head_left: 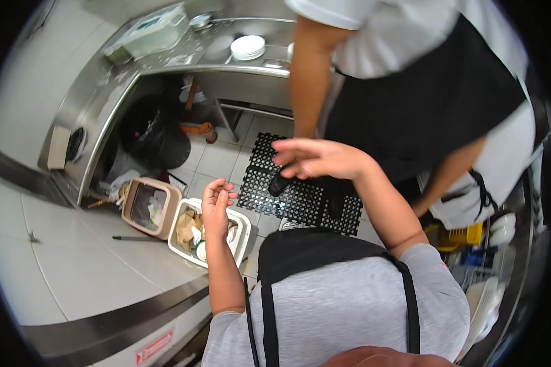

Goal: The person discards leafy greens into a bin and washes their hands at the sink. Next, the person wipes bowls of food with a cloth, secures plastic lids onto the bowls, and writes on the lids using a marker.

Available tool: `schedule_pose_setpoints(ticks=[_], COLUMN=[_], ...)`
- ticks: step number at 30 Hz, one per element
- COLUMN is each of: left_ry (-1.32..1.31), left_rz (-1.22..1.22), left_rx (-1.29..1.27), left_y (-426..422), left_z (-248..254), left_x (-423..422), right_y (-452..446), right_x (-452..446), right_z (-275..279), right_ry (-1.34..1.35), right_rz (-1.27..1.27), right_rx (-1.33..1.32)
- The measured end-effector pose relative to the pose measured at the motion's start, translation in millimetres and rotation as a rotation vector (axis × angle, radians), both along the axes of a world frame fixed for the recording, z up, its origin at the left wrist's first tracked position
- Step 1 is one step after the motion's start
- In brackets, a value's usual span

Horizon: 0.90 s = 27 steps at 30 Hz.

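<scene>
My left hand (215, 207) is raised above the white bin (245, 235), its fingers loosely bent and apart, with nothing visible in them. Crumpled brown and white waste lies inside that bin. Slightly blurred, my right hand (321, 159) stretches out in front of me with spread fingers and holds nothing. Below it, a black shoe (279, 182) shows on the perforated black floor mat (254, 194). Close by on the right stands another person in a black apron (410, 110); that person's hands are mostly hidden.
A beige bin (173, 211) stands beside the white one. Under the steel counter (165, 60) sits a black bin (159, 144). Stacked white plates (248, 48) and a clear plastic tub (156, 30) are on the counter. At right are a yellow basket (468, 235) and white bowls (503, 229).
</scene>
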<state>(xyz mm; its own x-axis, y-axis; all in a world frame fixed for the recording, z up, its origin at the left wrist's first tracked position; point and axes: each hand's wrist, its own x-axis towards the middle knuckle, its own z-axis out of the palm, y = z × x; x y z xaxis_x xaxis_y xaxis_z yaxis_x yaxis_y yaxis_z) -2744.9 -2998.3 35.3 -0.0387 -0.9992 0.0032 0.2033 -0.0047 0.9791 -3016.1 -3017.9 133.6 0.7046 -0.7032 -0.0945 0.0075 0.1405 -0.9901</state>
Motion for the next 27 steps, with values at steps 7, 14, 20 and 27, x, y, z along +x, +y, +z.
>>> schedule_pose_setpoints(ticks=[7, 14, 20, 27], left_ry=[-0.012, 0.047, 0.004, -0.125], left_rz=[0.327, 0.562, 0.537, 0.355], left_rx=[0.087, 0.203, 0.237, 0.090], left_y=[-28.9, -128.9, -262.9, -404.2], left_z=[-13.7, -66.7, -59.3, -16.5], left_x=[38.6, 103.2, 138.4, 106.6], right_y=[-148.9, -301.4, -424.4, -460.6], right_x=[96.1, 83.5, -55.3, -199.4], right_z=[-3.7, -7.4, -32.3, -31.7], right_ry=[-0.281, -0.260, -0.486, -0.558], right_rz=[-0.210, -0.371, -0.875, -1.336], right_rx=[0.241, 0.132, 0.285, 0.200])
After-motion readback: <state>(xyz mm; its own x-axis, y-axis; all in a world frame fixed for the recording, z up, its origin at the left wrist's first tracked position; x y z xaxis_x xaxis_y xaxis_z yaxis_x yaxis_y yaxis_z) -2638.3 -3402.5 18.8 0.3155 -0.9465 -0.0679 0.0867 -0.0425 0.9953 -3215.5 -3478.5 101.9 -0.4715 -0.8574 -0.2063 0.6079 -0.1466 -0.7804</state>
